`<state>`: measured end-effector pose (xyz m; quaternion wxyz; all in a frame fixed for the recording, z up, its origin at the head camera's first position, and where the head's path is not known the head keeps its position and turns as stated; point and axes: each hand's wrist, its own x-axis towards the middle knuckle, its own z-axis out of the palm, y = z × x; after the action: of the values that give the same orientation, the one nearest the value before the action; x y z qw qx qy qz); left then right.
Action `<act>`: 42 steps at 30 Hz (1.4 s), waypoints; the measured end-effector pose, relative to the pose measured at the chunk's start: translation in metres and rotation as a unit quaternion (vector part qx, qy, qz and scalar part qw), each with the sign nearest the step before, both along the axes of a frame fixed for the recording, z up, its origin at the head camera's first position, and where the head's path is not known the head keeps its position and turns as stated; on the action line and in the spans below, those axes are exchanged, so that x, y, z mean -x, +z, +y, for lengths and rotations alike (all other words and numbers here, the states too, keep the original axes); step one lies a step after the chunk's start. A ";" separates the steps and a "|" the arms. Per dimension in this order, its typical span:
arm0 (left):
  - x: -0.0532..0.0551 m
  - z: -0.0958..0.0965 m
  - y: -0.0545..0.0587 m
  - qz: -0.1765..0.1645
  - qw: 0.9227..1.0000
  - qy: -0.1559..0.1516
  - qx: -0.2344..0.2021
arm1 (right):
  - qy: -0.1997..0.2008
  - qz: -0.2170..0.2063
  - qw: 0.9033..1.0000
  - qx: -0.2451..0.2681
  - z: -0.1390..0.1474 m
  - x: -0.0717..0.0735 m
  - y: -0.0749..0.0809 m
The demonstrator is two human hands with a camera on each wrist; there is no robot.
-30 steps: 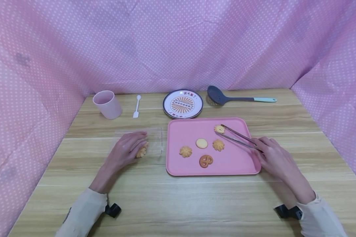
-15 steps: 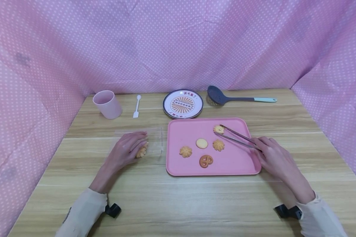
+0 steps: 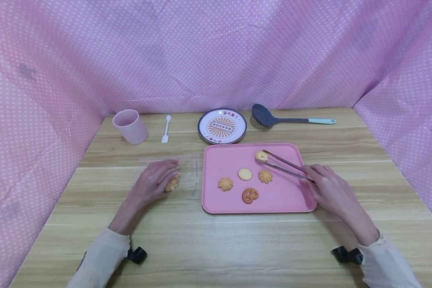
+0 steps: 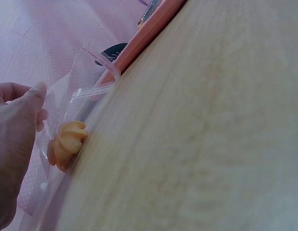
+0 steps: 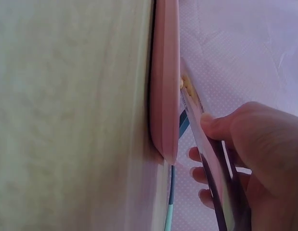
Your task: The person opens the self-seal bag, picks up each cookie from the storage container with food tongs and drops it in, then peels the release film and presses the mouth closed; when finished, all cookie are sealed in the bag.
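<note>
Metal tongs point(image 3: 286, 171) lie in the right hand point(image 3: 331, 190), its thumb and fingers closed around the arms behind the tips. This hold probably lets light pressure at the handles bring the tips together. Between the tips sits a ring-shaped cookie point(image 3: 261, 156), over the far right part of the pink tray point(image 3: 288, 202); whether it touches the surface cannot be told. Nearer the person, a plain round cookie point(image 3: 245, 174), a pretzel cookie point(image 3: 250, 196) and two flower cookies point(image 3: 225, 184) point(image 3: 265, 176) lie spaced apart, which likely gives the tips room around each. Left of the tray, the left hand point(image 3: 154, 181) pinches the film of a clear bag point(image 3: 188, 170) resting on the counter point(image 3: 216, 248); the grip seems meant to raise and steady the limp plastic. One bagged cookie point(image 4: 69, 143) shows in the bag, beside the fingertips. Compared with half a second earlier, tongs and ring-shaped cookie have shifted together slightly leftward, the right hand following; the left hand, bag and remaining cookies appear unchanged.
</note>
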<state>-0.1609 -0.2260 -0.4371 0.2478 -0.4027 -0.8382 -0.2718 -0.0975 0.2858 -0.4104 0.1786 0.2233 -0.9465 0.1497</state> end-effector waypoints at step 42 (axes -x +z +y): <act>0.001 0.000 0.002 0.012 1.000 0.002 0.011 | 0.119 0.024 0.992 -0.015 -0.080 0.028 0.010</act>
<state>-0.1615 -0.2259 -0.4356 0.2537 -0.4072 -0.8389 -0.2571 -0.1254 0.2057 -0.4005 0.1790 0.3410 -0.9106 0.1499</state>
